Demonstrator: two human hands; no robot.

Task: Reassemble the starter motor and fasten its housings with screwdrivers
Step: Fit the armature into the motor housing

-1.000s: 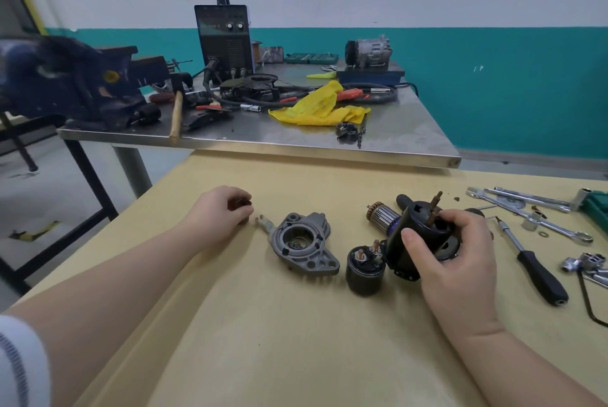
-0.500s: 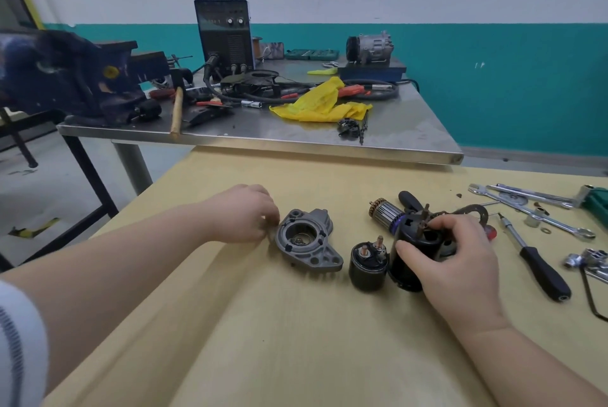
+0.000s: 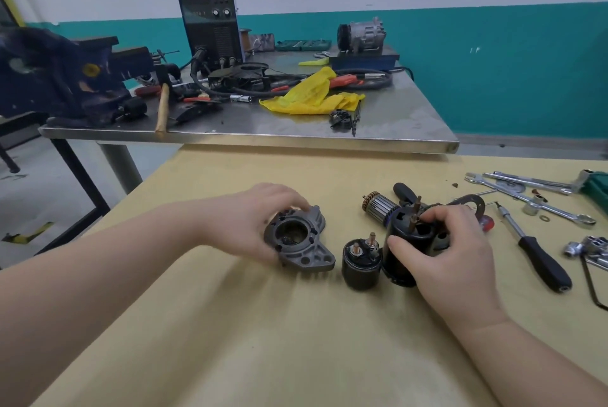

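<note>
The tan counter (image 3: 296,341) fills the lower frame, with a steel counter (image 3: 394,130) behind it at upper centre. At centre, the left hand (image 3: 253,222) curls its grip round the grey end housing (image 3: 301,243), fingers over the far rim. Right of centre, the right hand (image 3: 450,248) grips the black motor body (image 3: 406,242) (armature (image 3: 378,206) just behind). The solenoid (image 3: 360,263) stands between them. A black-handled screwdriver (image 3: 539,258) lies at right.

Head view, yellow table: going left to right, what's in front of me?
Left hand gripping the grey end housing → small black solenoid → black motor body held by the right hand → black-handled screwdriver → socket pieces at the right edge.
</note>
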